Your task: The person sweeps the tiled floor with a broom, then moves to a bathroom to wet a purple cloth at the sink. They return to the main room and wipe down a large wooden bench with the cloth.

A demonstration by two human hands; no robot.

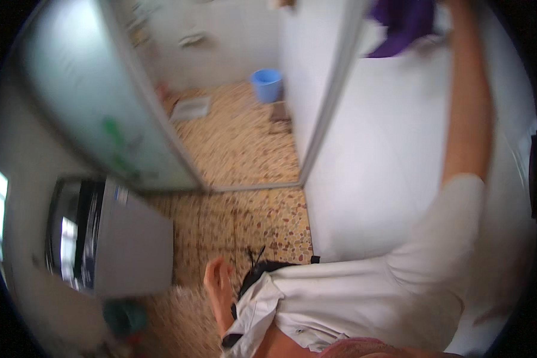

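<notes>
My left hand [219, 274] hangs low in front of me, blurred, with its fingers loosely bent and nothing seen in it; a black band is at the wrist. My right arm stretches up along the white wall [376, 147], and its hand is cut off by the top edge of the view. Beside that forearm hangs a purple cloth [405, 29] with a white part. Ahead, a framed doorway opens onto a room with a pebble-patterned floor [241, 143], where a blue bucket [266, 86] stands by the right wall.
A frosted glass door [89, 98] with green marks stands at the left. Below it is a grey top-loading washing machine [136, 241] with a dark lid. The metal door sill [255, 187] crosses the floor. A dark green container [125, 317] sits at the lower left.
</notes>
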